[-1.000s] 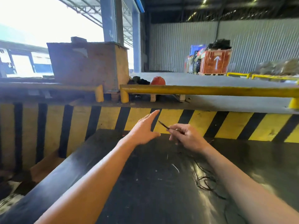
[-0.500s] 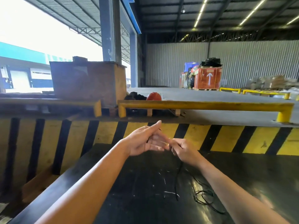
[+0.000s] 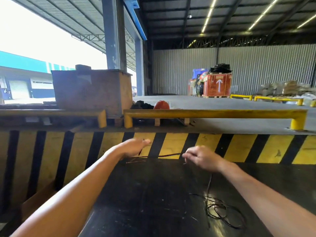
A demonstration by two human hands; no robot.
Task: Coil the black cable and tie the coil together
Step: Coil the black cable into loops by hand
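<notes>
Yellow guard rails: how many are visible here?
4: left rail by the rusty box, long middle rail, two small ones far right. Others may be hidden.

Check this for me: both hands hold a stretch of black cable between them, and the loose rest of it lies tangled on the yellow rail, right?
Not quite. The head view shows the left hand and right hand holding the cable between them, but the loose tangle lies on the black surface, not the rail.

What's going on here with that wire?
A person is holding a stretch of black cable taut between the left hand and the right hand, over a dark table. The rest lies in a loose tangle on the table near the right arm. No tidy coil has been formed and nothing is tied.
</notes>
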